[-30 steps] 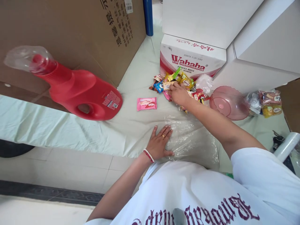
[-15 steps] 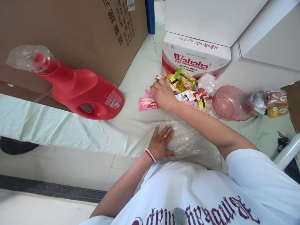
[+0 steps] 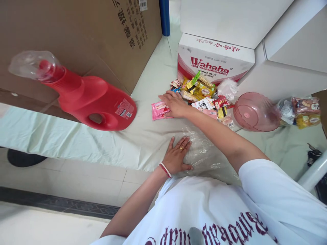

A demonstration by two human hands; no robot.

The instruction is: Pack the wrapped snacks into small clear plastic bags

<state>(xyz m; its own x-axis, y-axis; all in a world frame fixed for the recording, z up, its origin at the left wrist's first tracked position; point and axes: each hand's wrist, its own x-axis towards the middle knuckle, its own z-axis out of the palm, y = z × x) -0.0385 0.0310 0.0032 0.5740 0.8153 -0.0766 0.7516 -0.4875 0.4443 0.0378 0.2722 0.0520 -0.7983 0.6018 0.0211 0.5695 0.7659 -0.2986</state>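
Note:
My left hand (image 3: pixel 176 156) lies flat, fingers spread, on the edge of a clear plastic bag (image 3: pixel 204 149) spread over the pale green sheet (image 3: pixel 76 143). My right hand (image 3: pixel 175 103) reaches forward and rests on pink snack packets (image 3: pixel 158 110), fingers extended over them. Whether it grips one is unclear. Just beyond lies a pile of small wrapped snacks (image 3: pixel 204 95).
A red detergent jug (image 3: pixel 87 98) with a plastic-covered cap lies to the left against a large brown carton (image 3: pixel 76 37). A Wahaha box (image 3: pixel 214 61) stands behind the snacks. A pink bowl (image 3: pixel 255 111) lies upside down to the right, bagged snacks (image 3: pixel 301 112) beyond it.
My right hand has moved left from the snack pile to the pink packet, where a second pink packet now lies. The left hand has stayed flat on the bag.

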